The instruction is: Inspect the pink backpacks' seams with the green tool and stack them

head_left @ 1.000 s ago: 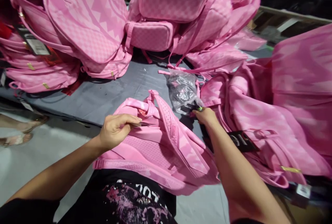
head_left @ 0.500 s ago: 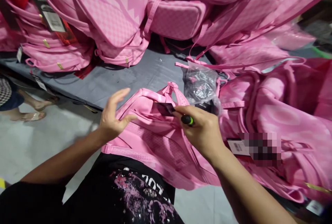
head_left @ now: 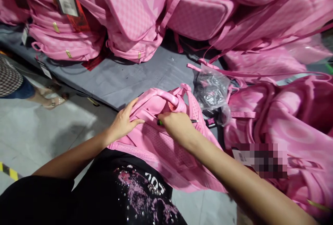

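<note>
A pink backpack (head_left: 161,148) leans against my body at the table edge, its top opening facing up. My left hand (head_left: 125,124) grips the backpack's left upper edge, thumb on the near side and fingers over the far side. At the mouth of the bag, below the carry handle (head_left: 163,94), my right hand (head_left: 179,127) is closed around a pen-like tool (head_left: 159,122). The tool's black-and-green end sticks out on the left and a thin dark tip on the right. My fingertips are hidden inside the bag's opening.
Several pink backpacks (head_left: 130,9) stand along the far side of the grey-covered table (head_left: 104,79). A clear plastic bag (head_left: 212,88) lies right of my backpack. More pink bags (head_left: 299,121) crowd the right. Another person's legs (head_left: 33,94) show at far left.
My right hand has moved left and down into the bag's opening, and the dark card it held is out of sight. My left hand has closed onto the backpack's edge.
</note>
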A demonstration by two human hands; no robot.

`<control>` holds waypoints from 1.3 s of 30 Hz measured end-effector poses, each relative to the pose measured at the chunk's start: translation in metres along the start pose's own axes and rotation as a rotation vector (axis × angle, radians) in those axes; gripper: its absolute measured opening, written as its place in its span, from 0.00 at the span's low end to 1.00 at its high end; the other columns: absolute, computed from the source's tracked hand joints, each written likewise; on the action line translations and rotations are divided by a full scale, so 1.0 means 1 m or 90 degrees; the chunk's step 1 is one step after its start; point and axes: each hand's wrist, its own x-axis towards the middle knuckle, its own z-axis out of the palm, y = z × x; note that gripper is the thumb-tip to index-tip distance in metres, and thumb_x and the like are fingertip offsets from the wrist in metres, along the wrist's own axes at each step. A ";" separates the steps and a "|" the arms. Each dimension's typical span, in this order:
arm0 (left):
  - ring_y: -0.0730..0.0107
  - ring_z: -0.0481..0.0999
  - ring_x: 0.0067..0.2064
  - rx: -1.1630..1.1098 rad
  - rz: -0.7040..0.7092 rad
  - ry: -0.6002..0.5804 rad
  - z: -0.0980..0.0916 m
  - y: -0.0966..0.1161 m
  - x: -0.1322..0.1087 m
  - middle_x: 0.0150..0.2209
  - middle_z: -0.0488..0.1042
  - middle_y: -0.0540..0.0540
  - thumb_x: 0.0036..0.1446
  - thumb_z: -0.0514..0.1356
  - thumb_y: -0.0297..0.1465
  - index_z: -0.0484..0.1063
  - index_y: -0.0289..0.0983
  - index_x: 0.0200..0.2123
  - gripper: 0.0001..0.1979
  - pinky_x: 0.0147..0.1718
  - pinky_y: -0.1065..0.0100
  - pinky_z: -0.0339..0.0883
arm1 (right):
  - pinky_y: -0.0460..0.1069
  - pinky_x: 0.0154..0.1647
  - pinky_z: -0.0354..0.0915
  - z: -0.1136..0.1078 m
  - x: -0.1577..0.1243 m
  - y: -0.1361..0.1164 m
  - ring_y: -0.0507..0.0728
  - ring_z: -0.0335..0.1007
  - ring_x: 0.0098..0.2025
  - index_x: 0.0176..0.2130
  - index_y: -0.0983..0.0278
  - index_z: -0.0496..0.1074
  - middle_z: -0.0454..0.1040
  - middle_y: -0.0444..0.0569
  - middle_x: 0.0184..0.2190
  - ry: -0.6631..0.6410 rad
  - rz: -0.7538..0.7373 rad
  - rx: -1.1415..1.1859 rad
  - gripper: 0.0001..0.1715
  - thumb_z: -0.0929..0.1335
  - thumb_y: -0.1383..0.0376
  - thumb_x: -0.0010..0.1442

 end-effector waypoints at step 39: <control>0.67 0.78 0.47 0.019 0.226 0.280 0.002 -0.019 -0.001 0.44 0.78 0.45 0.61 0.63 0.26 0.72 0.37 0.36 0.02 0.50 0.64 0.73 | 0.49 0.27 0.53 0.009 0.031 -0.016 0.56 0.71 0.34 0.51 0.62 0.74 0.77 0.53 0.42 0.110 0.003 0.101 0.16 0.61 0.65 0.70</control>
